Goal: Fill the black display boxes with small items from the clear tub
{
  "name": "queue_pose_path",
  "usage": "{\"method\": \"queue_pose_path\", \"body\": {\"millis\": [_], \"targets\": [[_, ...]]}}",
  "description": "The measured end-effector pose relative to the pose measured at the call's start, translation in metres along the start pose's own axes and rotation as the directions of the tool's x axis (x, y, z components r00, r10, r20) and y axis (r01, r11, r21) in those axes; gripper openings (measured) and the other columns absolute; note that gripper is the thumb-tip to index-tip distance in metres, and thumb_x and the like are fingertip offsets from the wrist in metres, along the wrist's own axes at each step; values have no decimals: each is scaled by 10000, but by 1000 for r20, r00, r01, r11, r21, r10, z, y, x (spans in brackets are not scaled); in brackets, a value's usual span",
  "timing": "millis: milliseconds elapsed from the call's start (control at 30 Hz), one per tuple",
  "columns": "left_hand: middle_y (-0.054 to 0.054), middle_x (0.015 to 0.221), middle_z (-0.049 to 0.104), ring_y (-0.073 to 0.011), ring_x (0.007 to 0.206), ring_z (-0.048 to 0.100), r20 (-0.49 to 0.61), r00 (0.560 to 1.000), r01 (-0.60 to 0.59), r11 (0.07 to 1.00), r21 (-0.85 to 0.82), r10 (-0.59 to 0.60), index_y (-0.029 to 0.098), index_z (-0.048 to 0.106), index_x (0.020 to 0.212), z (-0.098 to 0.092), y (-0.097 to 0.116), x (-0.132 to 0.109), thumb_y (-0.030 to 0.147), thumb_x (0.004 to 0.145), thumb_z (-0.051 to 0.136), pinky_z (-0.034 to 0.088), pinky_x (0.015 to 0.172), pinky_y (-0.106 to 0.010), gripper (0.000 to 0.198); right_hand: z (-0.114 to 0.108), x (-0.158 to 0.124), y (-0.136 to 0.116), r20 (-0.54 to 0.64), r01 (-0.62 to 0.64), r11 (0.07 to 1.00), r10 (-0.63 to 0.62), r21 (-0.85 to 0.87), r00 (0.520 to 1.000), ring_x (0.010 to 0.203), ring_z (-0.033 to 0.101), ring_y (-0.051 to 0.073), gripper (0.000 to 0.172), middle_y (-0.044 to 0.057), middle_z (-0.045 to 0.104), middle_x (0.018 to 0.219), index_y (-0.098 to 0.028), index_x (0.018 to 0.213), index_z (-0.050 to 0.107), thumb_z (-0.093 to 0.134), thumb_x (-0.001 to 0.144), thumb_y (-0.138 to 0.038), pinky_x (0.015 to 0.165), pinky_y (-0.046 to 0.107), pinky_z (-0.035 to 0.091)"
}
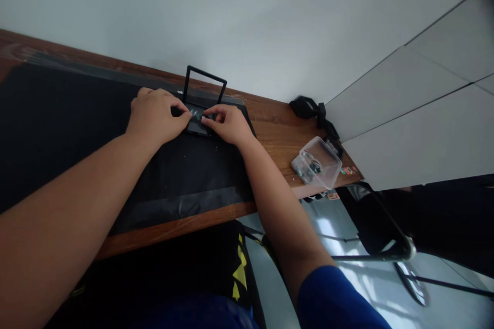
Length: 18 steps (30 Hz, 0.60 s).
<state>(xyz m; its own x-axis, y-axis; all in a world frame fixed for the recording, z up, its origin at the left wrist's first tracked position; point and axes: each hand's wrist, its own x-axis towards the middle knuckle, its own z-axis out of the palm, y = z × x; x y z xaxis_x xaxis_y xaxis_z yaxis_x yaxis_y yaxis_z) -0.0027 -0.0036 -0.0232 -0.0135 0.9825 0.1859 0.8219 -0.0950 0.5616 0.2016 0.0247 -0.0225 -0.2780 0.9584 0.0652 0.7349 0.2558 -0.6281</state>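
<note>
A small black case (197,127) lies on the black mat, its open rectangular frame lid (206,76) standing upright at the back. Inside the case are small greenish pieces (195,113), too small to name. My left hand (154,115) rests at the case's left side, thumb and forefinger pinched at its edge. From the right, my right hand (229,122) reaches over the case with thumb and forefinger brought together above the pieces. Whatever sits between the fingertips of either hand is too small to make out.
The black mat (185,175) covers much of a wooden table (278,133) against a white wall. To the right stands a clear plastic box (320,162) with small items, near a black object (304,107) and stickers (348,170). A metal-framed chair (370,257) is beyond the table's edge.
</note>
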Motion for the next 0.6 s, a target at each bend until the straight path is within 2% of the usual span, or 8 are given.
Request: {"method": "queue_pose_path", "body": {"millis": [100,267,400,600], "targets": [[-111,1304,769,-451,1406,544,11,1000,-11,1000,16,11,268,881,1066,2,-4,3,502,881,661,457,1183,-588,370,-1,0,1,5,-7,1000,7,12,1000,684,538,122,257,-26,641,753,-175,1141,850,831,960,-357,656,288,363],[-122,1377,744,-496,1434,519,6,998,-65,997,28,65,317,855,1245,6,-11,8,539,881,676,469,1193,-652,462,-2,0,5,22,0,999,-1,46,1000,665,518,117,254,-31,630,725,-164,1139,855,822,961,-342,661,285,373],[-90,1473,721,-482,1487,487,35,998,-55,998,41,54,351,832,1361,9,-13,8,549,920,614,433,1233,-653,530,-3,1,8,34,1,998,-4,65,999,663,514,117,246,-34,625,716,-158,1145,853,809,964,-318,664,281,380],[-97,1541,687,-483,1517,460,74,997,-43,997,71,37,381,811,1430,13,-14,9,618,930,556,397,1248,-664,609,-2,0,7,30,-5,998,3,59,1000,679,521,121,230,-26,640,738,-166,1139,844,789,967,-307,671,280,390]]}}
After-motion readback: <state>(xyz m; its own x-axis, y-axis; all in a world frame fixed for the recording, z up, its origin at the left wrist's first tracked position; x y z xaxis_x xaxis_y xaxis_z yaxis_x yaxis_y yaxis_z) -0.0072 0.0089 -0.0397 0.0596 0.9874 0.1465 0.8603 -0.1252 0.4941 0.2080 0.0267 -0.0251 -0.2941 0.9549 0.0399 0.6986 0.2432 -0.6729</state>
